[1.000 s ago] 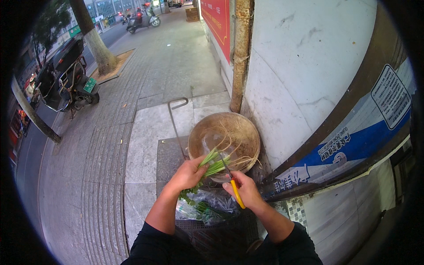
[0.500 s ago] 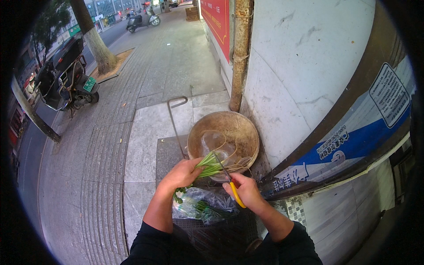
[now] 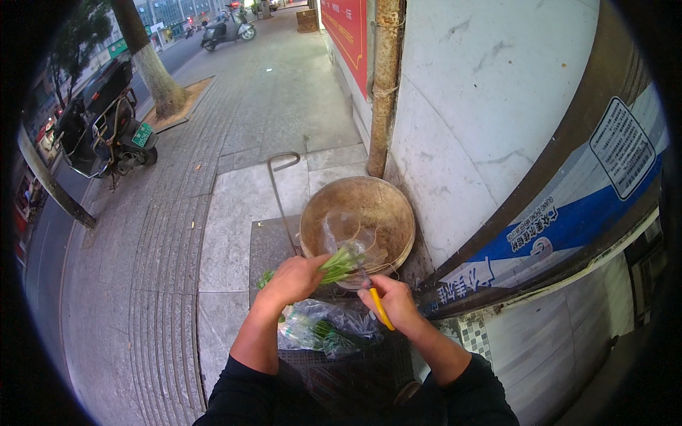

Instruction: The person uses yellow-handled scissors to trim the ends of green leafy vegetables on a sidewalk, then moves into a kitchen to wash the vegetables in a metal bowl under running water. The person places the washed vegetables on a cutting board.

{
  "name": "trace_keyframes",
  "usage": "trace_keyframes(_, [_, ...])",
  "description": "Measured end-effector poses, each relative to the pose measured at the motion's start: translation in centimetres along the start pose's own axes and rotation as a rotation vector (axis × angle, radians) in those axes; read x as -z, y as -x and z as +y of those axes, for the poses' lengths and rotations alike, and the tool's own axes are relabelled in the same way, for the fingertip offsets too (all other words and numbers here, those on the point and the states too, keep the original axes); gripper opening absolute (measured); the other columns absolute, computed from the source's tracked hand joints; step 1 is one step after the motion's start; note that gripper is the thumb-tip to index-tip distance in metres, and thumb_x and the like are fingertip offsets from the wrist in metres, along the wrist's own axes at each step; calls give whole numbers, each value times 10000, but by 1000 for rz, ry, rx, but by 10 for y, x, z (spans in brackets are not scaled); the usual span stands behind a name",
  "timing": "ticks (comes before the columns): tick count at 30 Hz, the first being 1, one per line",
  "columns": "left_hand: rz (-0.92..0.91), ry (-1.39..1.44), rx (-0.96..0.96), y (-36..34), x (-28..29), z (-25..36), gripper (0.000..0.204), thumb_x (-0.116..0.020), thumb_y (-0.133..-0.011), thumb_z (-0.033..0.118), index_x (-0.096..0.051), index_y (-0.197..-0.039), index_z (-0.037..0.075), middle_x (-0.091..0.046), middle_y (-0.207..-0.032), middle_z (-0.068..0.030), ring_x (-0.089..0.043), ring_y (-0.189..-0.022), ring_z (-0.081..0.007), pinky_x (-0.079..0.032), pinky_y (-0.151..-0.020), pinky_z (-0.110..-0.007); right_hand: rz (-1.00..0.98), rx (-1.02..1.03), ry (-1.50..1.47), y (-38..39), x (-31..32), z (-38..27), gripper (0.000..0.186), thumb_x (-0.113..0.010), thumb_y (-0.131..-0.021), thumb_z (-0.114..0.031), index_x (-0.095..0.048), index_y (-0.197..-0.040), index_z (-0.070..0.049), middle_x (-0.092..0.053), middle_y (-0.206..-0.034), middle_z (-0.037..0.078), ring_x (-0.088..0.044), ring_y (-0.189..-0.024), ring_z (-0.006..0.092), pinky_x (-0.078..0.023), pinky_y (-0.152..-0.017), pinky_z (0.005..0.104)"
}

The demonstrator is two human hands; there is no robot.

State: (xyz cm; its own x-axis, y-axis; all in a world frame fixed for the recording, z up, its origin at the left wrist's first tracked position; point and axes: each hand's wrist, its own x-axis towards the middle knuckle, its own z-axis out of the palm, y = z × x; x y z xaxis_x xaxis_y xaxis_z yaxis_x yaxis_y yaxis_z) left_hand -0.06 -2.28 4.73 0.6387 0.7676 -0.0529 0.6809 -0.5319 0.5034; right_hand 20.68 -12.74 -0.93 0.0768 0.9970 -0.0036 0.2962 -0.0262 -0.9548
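Observation:
My left hand (image 3: 295, 278) is closed around a bunch of green stems (image 3: 341, 265). The cut-looking stem ends point right, over the near rim of a round, worn basin (image 3: 396, 207). Leafy tops (image 3: 265, 279) stick out on the other side of the hand. In my right hand (image 3: 399, 304) is a pair of scissors with yellow handles (image 3: 381, 309). Their blades, partly blurred, lie at the stem ends. Below both hands, a clear plastic bag (image 3: 328, 328) holds more greens.
Crumpled clear plastic (image 3: 337, 228) and a pale strand lie in the basin. A hooked metal rod (image 3: 278, 192) stands at its left. A rusty pipe (image 3: 386, 92) and marble wall rise behind. Scooters (image 3: 114, 138) and a tree (image 3: 160, 82) line the pavement.
The scissor blades have swung down from across the stems to their ends. The stems look shorter and their ends bunch lower. Leaves now show left of my left hand.

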Motion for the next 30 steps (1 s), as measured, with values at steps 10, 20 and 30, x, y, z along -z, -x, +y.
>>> trace_keyframes(10, [103, 578, 210, -1, 8, -7, 256, -623, -894, 184, -613, -1106, 42, -648, -761, -77, -599, -670, -184, -488, -635, -333, 91, -163, -278, 3, 3, -2, 340, -730, -818, -159, -586, -1091, -15, -566, -748, -14, -487, -665, 56, -440, -608, 222])
trace_keyframes(20, [200, 719, 112, -2, 2, -19, 201, -695, -838, 92, -684, -1022, 13, -689, -860, -16, -561, -792, -70, -483, -720, -255, -24, -15, -120, 4, -3, 2, 316, -725, -817, -121, -588, -1079, -7, -580, -789, 14, -506, -707, 54, -447, -635, 228])
trace_keyframes(30, [155, 622, 53, -1, 4, -17, 240, -685, -842, 82, -667, -1069, 5, -699, -891, -17, -565, -812, -76, -483, -752, -267, 87, -26, -154, 4, -3, 2, 275, -727, -820, -174, -627, -1022, -17, -601, -723, 27, -524, -646, 76, -458, -597, 256])
